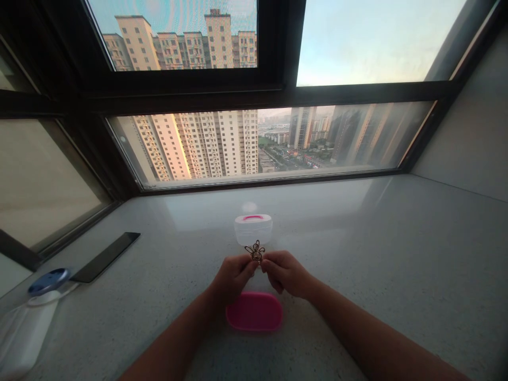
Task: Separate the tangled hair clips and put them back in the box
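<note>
Metal piece (257,253) pinched by left hand (234,274) and right hand (289,272), white case (253,232) just behind, pink tray (254,313) nearer

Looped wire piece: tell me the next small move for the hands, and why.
Probably steady the looped wire piece with the left hand and gently turn it with the right hand: both pinch it from opposite sides, so one could hold while the other works.
</note>
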Motion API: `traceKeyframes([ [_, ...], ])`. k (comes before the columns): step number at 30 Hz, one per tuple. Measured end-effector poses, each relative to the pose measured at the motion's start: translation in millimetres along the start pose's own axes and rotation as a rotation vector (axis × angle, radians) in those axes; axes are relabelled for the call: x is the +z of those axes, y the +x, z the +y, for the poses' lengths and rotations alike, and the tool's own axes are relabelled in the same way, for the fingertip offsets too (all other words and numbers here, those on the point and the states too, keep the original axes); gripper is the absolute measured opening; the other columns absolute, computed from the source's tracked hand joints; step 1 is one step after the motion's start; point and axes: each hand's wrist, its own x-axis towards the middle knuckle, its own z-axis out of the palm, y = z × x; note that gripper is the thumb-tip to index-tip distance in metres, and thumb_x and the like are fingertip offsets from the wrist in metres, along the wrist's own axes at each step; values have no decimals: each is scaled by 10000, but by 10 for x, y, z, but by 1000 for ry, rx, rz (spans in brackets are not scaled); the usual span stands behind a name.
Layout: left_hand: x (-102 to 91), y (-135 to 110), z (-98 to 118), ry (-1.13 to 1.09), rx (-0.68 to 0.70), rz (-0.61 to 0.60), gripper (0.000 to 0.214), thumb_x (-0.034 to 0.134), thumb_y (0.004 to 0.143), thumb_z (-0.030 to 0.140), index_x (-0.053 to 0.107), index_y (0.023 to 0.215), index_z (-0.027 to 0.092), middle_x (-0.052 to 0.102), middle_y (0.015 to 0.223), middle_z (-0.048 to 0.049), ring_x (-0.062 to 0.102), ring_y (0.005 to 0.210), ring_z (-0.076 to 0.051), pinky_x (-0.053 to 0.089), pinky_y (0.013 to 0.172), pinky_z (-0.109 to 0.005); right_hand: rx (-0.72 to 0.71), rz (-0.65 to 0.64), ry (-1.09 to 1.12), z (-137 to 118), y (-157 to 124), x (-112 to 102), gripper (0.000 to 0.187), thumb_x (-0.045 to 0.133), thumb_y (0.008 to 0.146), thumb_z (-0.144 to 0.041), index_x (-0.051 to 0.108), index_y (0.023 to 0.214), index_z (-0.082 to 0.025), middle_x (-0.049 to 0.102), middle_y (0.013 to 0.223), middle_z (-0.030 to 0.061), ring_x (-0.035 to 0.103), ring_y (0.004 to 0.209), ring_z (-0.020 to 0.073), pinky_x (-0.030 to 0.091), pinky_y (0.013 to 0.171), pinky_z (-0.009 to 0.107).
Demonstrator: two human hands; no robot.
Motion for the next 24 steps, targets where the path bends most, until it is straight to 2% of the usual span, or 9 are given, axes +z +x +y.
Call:
traceKeyframes([
  [3,-22,11,-14,-59,-30,38,351,465,854,404,604,691,125,429,547,43,382,527,-93,307,507,-200,-1,10,-23,3,2,-21,356,488,834,-487,509,690,-161,427,345,-78,371,288,71,238,323,167],
  [8,-77,48,-115,-157,-142,136,399,455,848,470,442,587,169,370,456,71,333,429,-73,261,444,-197,-5,6,-37,6,5,-54,351,473,846,-477,501,688,-165,442,346,-75,353,288,67,227,339,172],
  [11,-81,57,-158,-215,-160,166,399,457,846,475,400,582,181,352,433,83,316,402,-66,243,430,-196,-16,31,-38,-3,10,-65,354,469,848,-479,500,687,-165,434,336,-77,344,286,68,218,341,176],
  [18,-29,30,-106,-220,-106,111,385,476,844,449,462,592,160,391,471,68,333,439,-69,254,439,-202,-10,28,-29,27,19,-82,357,483,839,-488,501,692,-162,433,339,-77,345,286,69,212,337,175],
  [24,-2,10,-41,-213,-76,50,348,471,853,422,573,690,132,381,478,69,329,447,-72,265,455,-202,8,-23,-7,27,8,-85,349,486,844,-475,501,691,-162,434,347,-75,352,294,66,206,332,171],
])
